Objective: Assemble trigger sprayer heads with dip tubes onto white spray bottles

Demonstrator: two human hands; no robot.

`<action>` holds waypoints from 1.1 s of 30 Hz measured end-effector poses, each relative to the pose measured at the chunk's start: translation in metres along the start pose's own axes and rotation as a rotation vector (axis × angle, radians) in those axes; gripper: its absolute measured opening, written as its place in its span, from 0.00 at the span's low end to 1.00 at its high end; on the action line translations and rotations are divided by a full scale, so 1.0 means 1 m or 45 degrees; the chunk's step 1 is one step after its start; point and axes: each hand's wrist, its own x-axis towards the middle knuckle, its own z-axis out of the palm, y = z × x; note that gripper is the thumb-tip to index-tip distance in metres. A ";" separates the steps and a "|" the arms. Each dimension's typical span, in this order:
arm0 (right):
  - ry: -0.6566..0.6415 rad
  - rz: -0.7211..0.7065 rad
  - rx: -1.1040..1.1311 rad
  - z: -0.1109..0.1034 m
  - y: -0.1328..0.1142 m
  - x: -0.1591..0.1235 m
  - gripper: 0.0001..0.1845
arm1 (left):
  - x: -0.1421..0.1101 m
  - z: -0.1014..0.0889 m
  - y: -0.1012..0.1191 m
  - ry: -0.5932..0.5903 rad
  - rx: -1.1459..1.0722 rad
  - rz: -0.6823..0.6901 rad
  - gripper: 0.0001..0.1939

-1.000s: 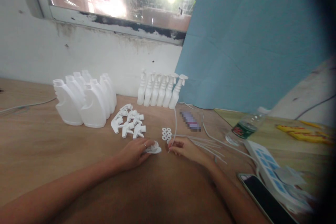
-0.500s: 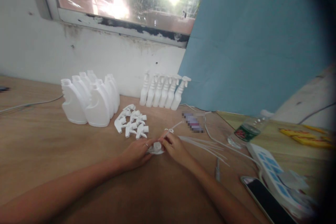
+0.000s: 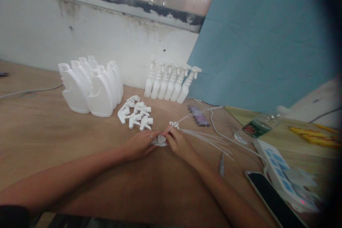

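At the table's front, my left hand (image 3: 140, 145) is closed on a small whitish, rounded, translucent piece (image 3: 160, 141), partly hidden by the fingers. My right hand (image 3: 179, 144) meets it, pinching a thin white tube (image 3: 182, 119) whose free end points up and away to the right. The tube's near end is hidden at the fingertips, so I cannot tell whether it enters the piece. Just beyond the right hand lie several white ring washers (image 3: 175, 124), partly covered. Several more thin tubes (image 3: 205, 138) fan out rightward. White trigger spray heads (image 3: 136, 115) are grouped beyond my left hand.
Open-necked white bottles (image 3: 100, 94) stand at the back left; a row of spray bottles (image 3: 171, 84) stands by the wall. To the right are a drink bottle (image 3: 256, 128), a power strip (image 3: 278, 171), a phone (image 3: 269, 196) and a slim grey tool (image 3: 221, 165).
My right hand has moved left with the tube, from beside the washers to the whitish piece at my left hand. The tube has tilted from upright to slanting. The view has shifted downward.
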 end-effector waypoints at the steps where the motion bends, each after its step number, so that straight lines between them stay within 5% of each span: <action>1: 0.000 -0.032 -0.036 0.001 0.000 0.000 0.08 | 0.000 0.000 0.000 -0.005 -0.027 -0.004 0.22; 9: -0.068 -0.105 -0.108 0.009 0.009 0.003 0.09 | 0.002 0.002 -0.002 -0.004 -0.197 -0.044 0.21; 14: 0.071 -0.118 0.001 -0.003 0.010 -0.010 0.05 | -0.003 0.004 -0.001 0.107 -0.229 -0.170 0.24; 19: 0.026 -0.546 -0.343 -0.008 0.006 -0.027 0.32 | -0.011 0.003 0.008 0.233 -0.487 -0.287 0.22; 25: 0.116 -0.949 -0.695 -0.003 0.008 -0.025 0.26 | -0.017 -0.016 0.016 0.251 -0.205 0.131 0.23; 29: 0.479 -0.668 -0.471 -0.026 0.015 -0.027 0.23 | -0.025 -0.060 -0.014 0.598 0.289 0.184 0.23; 33: 0.946 -0.104 0.301 -0.056 0.025 -0.022 0.12 | -0.042 -0.110 -0.062 1.129 0.771 -0.136 0.19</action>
